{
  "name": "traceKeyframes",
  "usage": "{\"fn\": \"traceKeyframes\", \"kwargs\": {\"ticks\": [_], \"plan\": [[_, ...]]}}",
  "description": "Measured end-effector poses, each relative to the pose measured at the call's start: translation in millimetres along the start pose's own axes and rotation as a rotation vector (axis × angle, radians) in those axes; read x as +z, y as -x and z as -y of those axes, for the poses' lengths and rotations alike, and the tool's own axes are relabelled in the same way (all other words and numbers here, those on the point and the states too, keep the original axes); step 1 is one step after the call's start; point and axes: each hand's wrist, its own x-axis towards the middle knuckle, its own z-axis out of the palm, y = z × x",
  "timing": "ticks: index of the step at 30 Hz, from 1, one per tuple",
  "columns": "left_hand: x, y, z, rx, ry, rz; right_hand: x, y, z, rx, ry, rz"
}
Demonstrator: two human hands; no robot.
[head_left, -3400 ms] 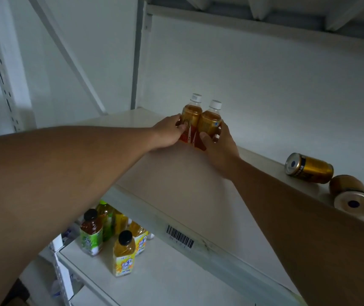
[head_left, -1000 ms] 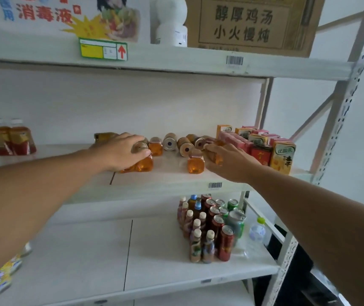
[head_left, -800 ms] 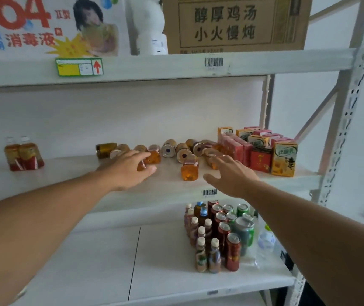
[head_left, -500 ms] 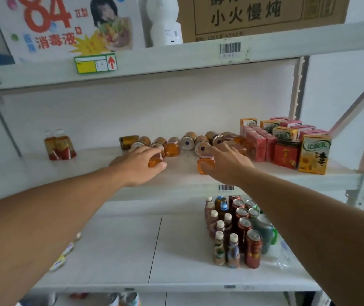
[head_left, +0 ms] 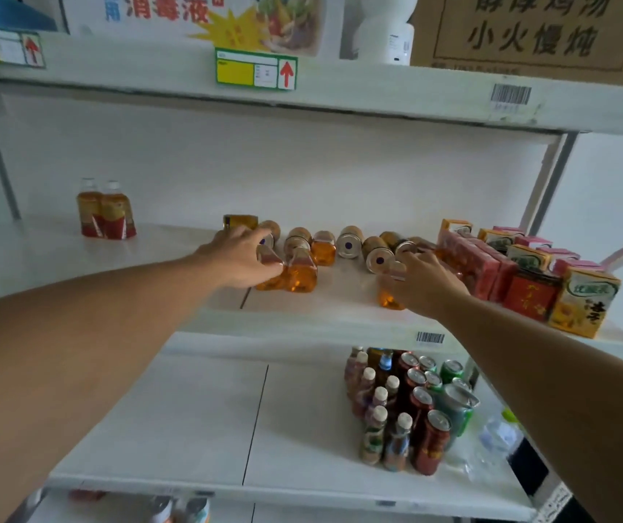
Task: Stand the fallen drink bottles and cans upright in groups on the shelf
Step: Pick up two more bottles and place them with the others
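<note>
On the middle shelf (head_left: 332,307) several amber tea bottles and gold cans (head_left: 349,241) lie on their sides in a loose row. My left hand (head_left: 238,258) reaches in and curls over a fallen tea bottle (head_left: 270,281); a second fallen bottle (head_left: 302,275) lies right beside it. My right hand (head_left: 425,283) wraps over another fallen tea bottle (head_left: 391,298), hiding most of it. Two tea bottles (head_left: 106,215) stand upright together at the shelf's far left.
Red and yellow juice cartons (head_left: 581,302) stand packed at the shelf's right end, close to my right hand. The lower shelf (head_left: 189,428) holds a cluster of upright bottles and cans (head_left: 408,409). The upper shelf edge (head_left: 340,96) overhangs above, carrying a cardboard box.
My hands left the two upright bottles at the far left and moved right to the fallen row. Over the last second each hand reached for and closed over a lying bottle.
</note>
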Motion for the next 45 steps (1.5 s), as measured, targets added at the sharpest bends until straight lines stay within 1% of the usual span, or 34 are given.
{"fn": "traceKeyframes", "kwargs": {"ticks": [5, 11, 17, 20, 22, 26, 29, 31, 33, 34, 36, 38, 42, 45], "plan": [[15, -34, 10, 0.018, 0.195, -0.001, 8, -12, 14, 0.053, 0.045, -0.014], [35, -56, 5, 0.002, 0.171, 0.007, 22, -25, 18, 0.115, 0.052, 0.025], [37, -58, -5, -0.011, 0.328, -0.046, 35, -43, 17, 0.094, 0.136, 0.050], [35, -58, -10, -0.006, 0.428, -0.065, 33, -47, 14, 0.049, 0.120, 0.043], [38, -57, -11, -0.006, 0.402, -0.056, 33, -50, 11, 0.009, 0.072, 0.057], [42, -54, -12, -0.096, 0.170, 0.019, 35, -53, 7, 0.044, 0.049, 0.101], [40, -52, -17, -0.149, 0.102, 0.048, 37, -50, 6, 0.050, 0.069, 0.066], [38, -50, -20, -0.188, 0.135, 0.023, 35, -46, 7, 0.083, 0.013, 0.020], [33, -48, -19, -0.253, 0.233, -0.040, 30, -46, 10, 0.066, -0.054, -0.030], [30, -46, -18, -0.295, 0.323, -0.086, 26, -47, 12, 0.069, -0.113, -0.052], [20, -39, -17, -0.360, 0.548, -0.182, 13, -49, 19, 0.098, -0.332, -0.076], [12, -38, -14, -0.365, 0.723, -0.231, 7, -55, 27, 0.127, -0.528, -0.090], [-5, -25, -11, -0.295, 0.807, -0.311, -2, -60, 44, 0.071, -0.777, -0.097], [-14, -11, -7, -0.266, 0.801, -0.368, -4, -60, 60, -0.038, -0.835, -0.096]]}}
